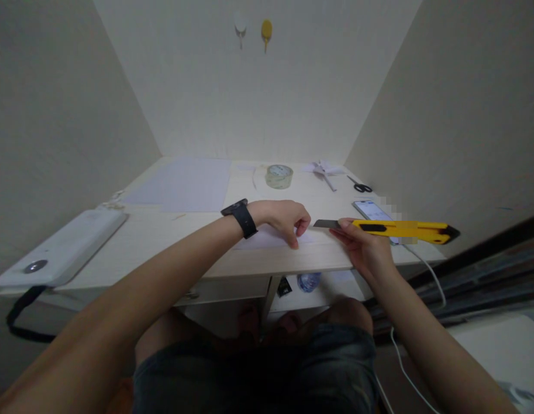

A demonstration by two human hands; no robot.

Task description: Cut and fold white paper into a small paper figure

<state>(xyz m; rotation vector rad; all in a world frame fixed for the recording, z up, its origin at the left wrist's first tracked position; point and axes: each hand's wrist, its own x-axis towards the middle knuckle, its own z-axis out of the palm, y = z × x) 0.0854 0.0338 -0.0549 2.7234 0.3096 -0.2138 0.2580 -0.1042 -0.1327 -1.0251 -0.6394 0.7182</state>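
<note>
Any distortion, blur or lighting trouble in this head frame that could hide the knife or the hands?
Head view: wide-angle bending stretches the forearms and walls; light is soft and dim, without glare. The yellow utility knife in the right hand and the left hand on the paper read clearly. A pixelated patch sits beside the phone.

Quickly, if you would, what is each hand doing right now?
Left hand: curled, fingertips pressing the white paper sheet on the pale wooden desk.
Right hand: closed on the yellow utility knife, blade extended.

tape roll (279, 176) behind paper sheet (267, 237) | scissors (360, 185) behind phone (370, 210)
</note>
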